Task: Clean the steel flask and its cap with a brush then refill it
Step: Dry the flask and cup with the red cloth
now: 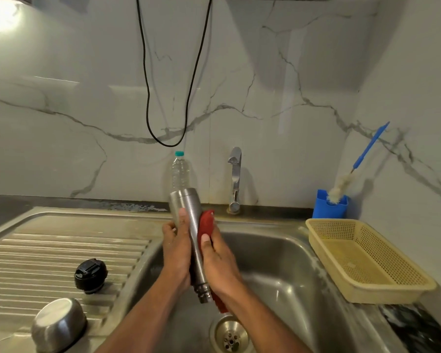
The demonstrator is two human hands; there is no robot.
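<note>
The steel flask (191,225) is held above the sink basin (278,263), its base pointing up and away and its threaded mouth pointing down toward me. My left hand (176,253) grips its left side, thumb on the body. My right hand (218,261) presses a red scrub cloth (206,222) against the flask's right side, with the thumb on the cloth. The black inner cap (91,275) and the steel outer cap (59,324) sit on the ribbed drainboard (61,250) at left. A blue-handled bottle brush (351,174) stands in a blue holder (329,205) at back right.
A tap (235,179) rises behind the basin, with a clear plastic bottle (180,171) beside it. A yellow perforated basket (362,258) lies on the right rim. The drain (231,336) is below my wrists. A black cable (173,98) loops down the marble wall.
</note>
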